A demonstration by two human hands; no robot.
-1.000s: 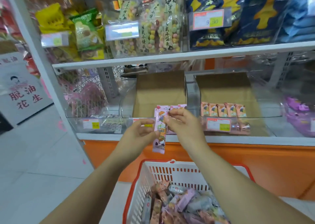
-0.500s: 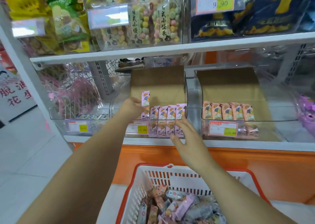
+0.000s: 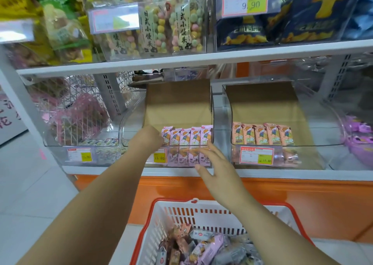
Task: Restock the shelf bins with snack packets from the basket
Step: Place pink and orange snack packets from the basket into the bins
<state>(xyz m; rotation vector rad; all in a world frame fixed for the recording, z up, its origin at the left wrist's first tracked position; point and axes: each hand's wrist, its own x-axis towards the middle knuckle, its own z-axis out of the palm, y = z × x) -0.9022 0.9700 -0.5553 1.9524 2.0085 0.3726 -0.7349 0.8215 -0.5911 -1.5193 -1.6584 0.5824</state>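
A clear middle bin with a cardboard liner holds a row of upright pink snack packets. My left hand reaches into the bin and is closed on the leftmost pink packet; its fingers are hidden. My right hand hovers open in front of the bin's front wall, fingertips at the row's right end. Below, a white basket with a red rim holds several mixed snack packets.
The bin to the right holds orange packets. A left bin has pink-wrapped sweets, and purple packets lie at the far right. An upper shelf overhangs the bins. An orange base stands behind the basket.
My left hand has lowered the pink packet into the left end of the row. My right hand has drawn back from the packets to the front of the bin.
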